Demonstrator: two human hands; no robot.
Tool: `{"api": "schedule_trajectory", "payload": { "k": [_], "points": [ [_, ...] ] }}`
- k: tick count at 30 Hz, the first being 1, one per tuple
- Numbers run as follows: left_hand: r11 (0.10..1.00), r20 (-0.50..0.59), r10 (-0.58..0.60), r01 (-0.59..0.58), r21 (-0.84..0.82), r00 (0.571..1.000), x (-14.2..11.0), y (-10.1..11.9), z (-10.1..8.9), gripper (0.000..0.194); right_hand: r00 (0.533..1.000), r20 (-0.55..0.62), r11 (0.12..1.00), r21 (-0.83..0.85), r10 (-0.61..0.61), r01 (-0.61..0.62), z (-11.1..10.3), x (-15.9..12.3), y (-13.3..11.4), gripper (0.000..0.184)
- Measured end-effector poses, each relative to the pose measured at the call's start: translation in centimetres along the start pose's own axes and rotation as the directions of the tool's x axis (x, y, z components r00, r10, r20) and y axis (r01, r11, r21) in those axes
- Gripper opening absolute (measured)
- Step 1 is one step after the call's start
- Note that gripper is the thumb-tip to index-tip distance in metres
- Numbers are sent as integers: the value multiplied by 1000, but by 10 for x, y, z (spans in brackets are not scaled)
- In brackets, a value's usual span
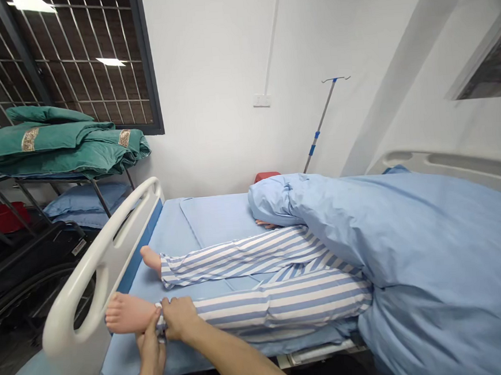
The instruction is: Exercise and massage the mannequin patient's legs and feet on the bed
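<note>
Left hand point(149, 347), right hand point(180, 319) — striped cuff point(160, 320).

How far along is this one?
Done: the far trouser leg lies straight, its cuff at the ankle. In hand: the left hand and right hand pinch the near cuff at the ankle. Left, apparently: settling that cuff above the bare foot; the blanket covers everything above the legs.
</note>
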State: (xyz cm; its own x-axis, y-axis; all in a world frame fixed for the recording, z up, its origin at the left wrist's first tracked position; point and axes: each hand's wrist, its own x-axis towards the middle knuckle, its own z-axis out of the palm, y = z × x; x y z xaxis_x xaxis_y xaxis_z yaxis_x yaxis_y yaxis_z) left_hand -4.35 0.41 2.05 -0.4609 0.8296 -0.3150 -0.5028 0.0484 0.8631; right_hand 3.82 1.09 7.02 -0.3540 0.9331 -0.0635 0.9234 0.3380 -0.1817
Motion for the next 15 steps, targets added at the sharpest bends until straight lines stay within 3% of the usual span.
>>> {"api": "schedule_trajectory", "payload": {
  "k": [2, 4, 5, 9, 12, 13, 15],
  "points": [
    [992, -29, 105, -107, -71, 994, -14, 28, 28, 49, 995, -98, 1000, 9, -20, 21, -41, -6, 5, 55],
    [958, 93, 272, -261, -116, 958, -36, 66, 67, 50, 981, -189, 999, 16, -38, 42, -93, -15, 15, 53],
    [923, 127, 373, -354, -150, 919, -49, 86, 90, 52, 968, -244, 997, 30, -56, 65, -122, -20, 22, 51],
    [726, 78, 670, -629, -279, 739, -120, 160, 195, 70, 907, -421, 992, 103, -22, 72, -244, -58, 65, 51],
    [551, 168, 830, -735, -396, 532, -184, 198, 276, 76, 792, -609, 977, 133, -50, 164, -329, -104, 109, 52],
    [518, 192, 853, -746, -420, 485, -207, 208, 301, 78, 746, -663, 973, 127, -63, 195, -353, -121, 125, 52],
    [494, 243, 870, -753, -435, 430, -253, 222, 342, 75, 647, -757, 964, 96, -91, 248, -394, -158, 153, 51]
  ]
}}
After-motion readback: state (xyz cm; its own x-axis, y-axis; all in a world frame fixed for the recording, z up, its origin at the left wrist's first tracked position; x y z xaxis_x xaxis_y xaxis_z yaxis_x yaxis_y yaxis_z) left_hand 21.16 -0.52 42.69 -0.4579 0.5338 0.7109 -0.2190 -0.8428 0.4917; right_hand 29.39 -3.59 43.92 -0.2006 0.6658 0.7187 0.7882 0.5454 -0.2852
